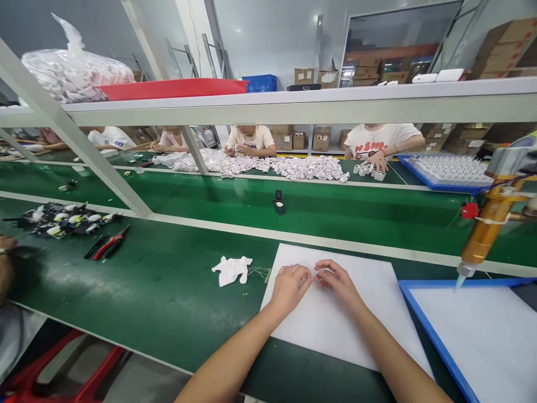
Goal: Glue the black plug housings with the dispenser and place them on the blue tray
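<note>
From the head view: holds the left hand [289, 288] and the right hand [340, 284] above the white board [321, 327], with fingertips brought close together. Looks to be midway through fine two-handed work on some small part, to judge by the pose alone. Leaves anything between the tips too small to make out; no telling about the grip of either hand, whether pinching something or merely poised around it. Calls, most likely, for steady tips and a light, exact touch next, with little travel of the wrists. Reaches both forearms in from the near edge, slanting toward each other, with backs of the hands toward the camera and fingers bent inward. Has the white board lying flat on the green bench [168, 274], between a limp white piece [230, 271] to the left and a blue-rimmed tray [436, 336] to the right.
</note>
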Action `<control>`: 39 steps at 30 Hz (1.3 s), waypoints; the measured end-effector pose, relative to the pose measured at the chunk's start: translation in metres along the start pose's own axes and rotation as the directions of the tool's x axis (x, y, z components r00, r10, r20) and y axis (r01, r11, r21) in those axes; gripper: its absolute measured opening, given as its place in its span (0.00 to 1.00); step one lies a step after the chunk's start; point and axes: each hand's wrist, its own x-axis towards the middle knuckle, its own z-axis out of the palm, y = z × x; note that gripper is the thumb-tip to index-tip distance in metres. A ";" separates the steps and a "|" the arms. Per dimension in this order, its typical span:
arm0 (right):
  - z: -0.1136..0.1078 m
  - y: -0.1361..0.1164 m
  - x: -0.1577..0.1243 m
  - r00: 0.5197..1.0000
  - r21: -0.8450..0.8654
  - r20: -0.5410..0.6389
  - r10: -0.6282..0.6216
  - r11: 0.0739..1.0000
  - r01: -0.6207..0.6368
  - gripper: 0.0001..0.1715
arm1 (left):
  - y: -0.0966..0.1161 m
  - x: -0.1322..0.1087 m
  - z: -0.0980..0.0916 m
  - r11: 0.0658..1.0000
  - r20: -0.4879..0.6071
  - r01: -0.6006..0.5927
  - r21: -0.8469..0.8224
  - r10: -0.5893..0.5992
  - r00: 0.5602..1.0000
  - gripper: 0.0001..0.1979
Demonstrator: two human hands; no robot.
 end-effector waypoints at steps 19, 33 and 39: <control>0.002 -0.005 0.001 0.999 0.010 0.041 0.016 1.000 -0.017 0.17 | -0.001 0.001 0.000 0.953 -0.140 -0.241 0.184 0.268 0.953 0.07; 0.004 0.002 0.017 0.998 -0.108 0.060 -0.008 0.994 0.015 0.15 | -0.008 0.010 -0.005 0.913 -0.167 -0.333 0.234 0.376 0.912 0.13; 0.004 -0.002 0.027 0.999 -0.249 0.031 -0.041 0.967 0.047 0.21 | -0.017 0.021 -0.004 0.851 -0.217 -0.423 0.311 0.497 0.840 0.12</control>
